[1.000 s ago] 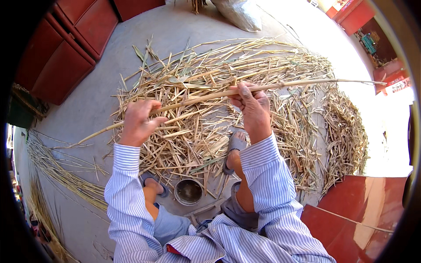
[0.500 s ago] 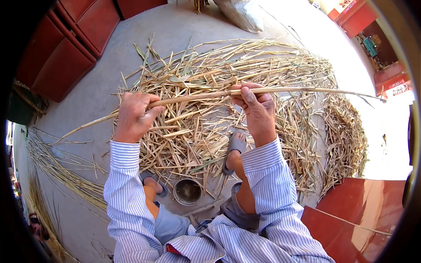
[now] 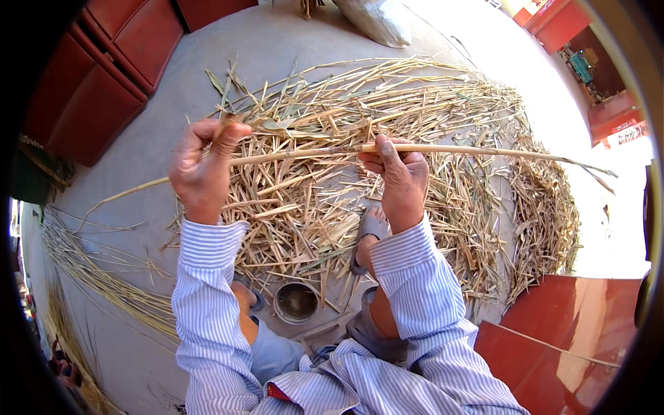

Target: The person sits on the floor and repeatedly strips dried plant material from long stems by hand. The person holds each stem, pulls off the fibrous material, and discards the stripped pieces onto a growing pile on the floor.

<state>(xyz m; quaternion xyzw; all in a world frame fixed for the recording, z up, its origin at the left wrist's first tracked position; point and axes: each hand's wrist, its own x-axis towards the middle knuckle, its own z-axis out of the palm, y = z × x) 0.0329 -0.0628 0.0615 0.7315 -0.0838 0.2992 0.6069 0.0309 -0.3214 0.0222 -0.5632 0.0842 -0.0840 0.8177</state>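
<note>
A long, pale dry reed stalk (image 3: 470, 149) stretches across in front of me, its thin tip forking at the far right. My right hand (image 3: 401, 176) pinches it near its middle between thumb and fingers. My left hand (image 3: 203, 169) is raised at the stalk's left part, slightly blurred, with thumb and fingers closed on a small brown scrap of dry sheath (image 3: 227, 123). The stalk passes at my left palm; whether those fingers also touch it cannot be made out. Below both hands spreads a thick litter of cut stalks and husks (image 3: 297, 214).
A metal bowl (image 3: 296, 303) sits on the floor between my feet. Long thin stalks (image 3: 117, 277) lie at the left. Red padded seats (image 3: 90, 97) stand at the far left, a white sack (image 3: 377, 21) at the back. A glossy red surface (image 3: 539, 346) is at the lower right.
My left hand has come up off the stalk, a brown scrap now between its fingers. The stalk's right end has dipped slightly; my right hand still grips it.
</note>
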